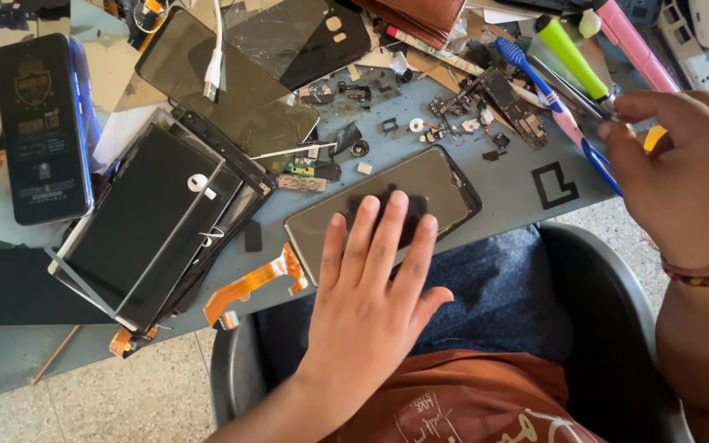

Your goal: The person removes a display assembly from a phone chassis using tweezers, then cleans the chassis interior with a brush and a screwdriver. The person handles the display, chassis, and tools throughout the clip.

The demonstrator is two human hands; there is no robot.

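Note:
My left hand (371, 287) lies flat, palm down, with its fingertips on a dark patch (418, 215) of a greyish phone screen panel (445, 180). The panel rests at the near edge of the blue-grey table (506, 193). My right hand (683, 180) hovers at the right. Its thumb and forefinger curl at the handle end of a blue-headed toothbrush (535, 74) and thin metal tweezers (572, 90). Whether they grip either tool is unclear. A beaded band circles that wrist.
A stack of dark screen panels (149, 221) and a dark phone with a blue edge (43, 123) fill the left. An orange flex cable (252, 283) overhangs the edge. Small parts, a circuit board (510, 102), a green marker (572, 57) and a pink tool (633, 45) crowd the back.

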